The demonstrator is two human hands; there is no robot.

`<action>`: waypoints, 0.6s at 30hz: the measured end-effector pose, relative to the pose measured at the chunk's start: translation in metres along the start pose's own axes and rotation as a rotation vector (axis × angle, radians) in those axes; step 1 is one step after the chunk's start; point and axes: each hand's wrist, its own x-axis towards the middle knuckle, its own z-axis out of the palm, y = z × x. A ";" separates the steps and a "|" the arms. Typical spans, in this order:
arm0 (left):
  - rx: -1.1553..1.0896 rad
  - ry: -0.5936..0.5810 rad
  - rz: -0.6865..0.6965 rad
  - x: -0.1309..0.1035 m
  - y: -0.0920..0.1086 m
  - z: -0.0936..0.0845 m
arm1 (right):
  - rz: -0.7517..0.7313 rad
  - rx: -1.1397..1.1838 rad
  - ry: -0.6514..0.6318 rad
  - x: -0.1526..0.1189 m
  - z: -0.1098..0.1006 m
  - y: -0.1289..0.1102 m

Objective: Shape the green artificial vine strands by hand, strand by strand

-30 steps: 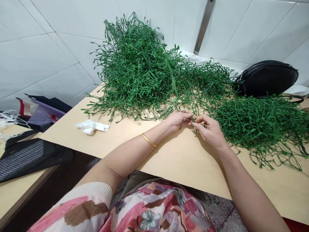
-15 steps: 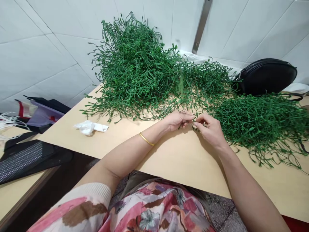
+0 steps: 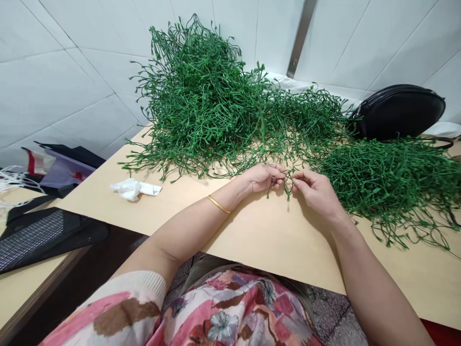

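My left hand pinches a thin green artificial plant stem between thumb and fingers, low over the table. Close on its right, my right hand is pinched at the same stem's strands. Small forked ends of the stem hang down between the two hands. Behind them rises a tall tangled heap of green plastic stems. A second, flatter pile of stems lies just right of my right hand. The fingertips partly hide where the stem is gripped.
On the pale wooden table, a crumpled white tissue lies at left. A black bag stands at the back right, near the tiled wall. Black mesh material and folded purple cloth are at far left.
My right hand has drawn slightly away from the left, and more of the stem's forked strands now shows between them. My left hand stays nearly in place.
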 end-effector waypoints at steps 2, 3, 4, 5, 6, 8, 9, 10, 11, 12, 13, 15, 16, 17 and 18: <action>0.017 0.029 0.044 0.001 -0.003 0.001 | -0.064 -0.146 0.014 -0.002 0.004 -0.002; 0.028 0.032 0.066 0.002 -0.005 0.002 | -0.076 -0.202 0.019 -0.003 0.005 -0.003; 0.034 0.027 0.082 0.002 -0.006 0.002 | -0.079 -0.244 0.022 -0.003 0.007 -0.004; 0.036 0.016 0.090 0.003 -0.006 0.002 | -0.074 -0.272 0.025 -0.003 0.008 -0.004; 0.034 0.003 0.092 0.003 -0.007 0.002 | -0.067 -0.290 0.028 -0.002 0.008 -0.004; 0.018 -0.018 0.075 0.003 -0.006 0.002 | -0.054 -0.298 0.028 -0.001 0.008 -0.002; 0.007 -0.020 0.067 0.003 -0.006 0.002 | -0.045 -0.287 0.025 0.000 0.008 -0.001; -0.002 -0.015 0.061 0.003 -0.005 0.002 | -0.038 -0.277 0.023 0.001 0.008 -0.001; -0.009 -0.006 0.058 0.003 -0.005 0.002 | -0.034 -0.275 0.023 0.001 0.008 0.000; -0.012 0.006 0.057 0.003 -0.005 0.002 | -0.039 -0.280 0.025 0.002 0.008 0.001; -0.010 0.017 0.060 0.003 -0.005 0.003 | -0.052 -0.290 0.026 0.002 0.008 0.001; 0.007 0.042 0.067 0.004 -0.007 0.005 | -0.083 -0.320 0.027 0.002 0.011 0.000; 0.017 0.054 0.076 0.004 -0.007 0.006 | -0.093 -0.334 0.031 0.002 0.012 -0.001; 0.028 0.067 0.088 0.004 -0.008 0.007 | -0.097 -0.344 0.034 0.002 0.014 -0.001; 0.039 0.075 0.099 0.003 -0.009 0.008 | -0.096 -0.357 0.037 0.002 0.015 -0.001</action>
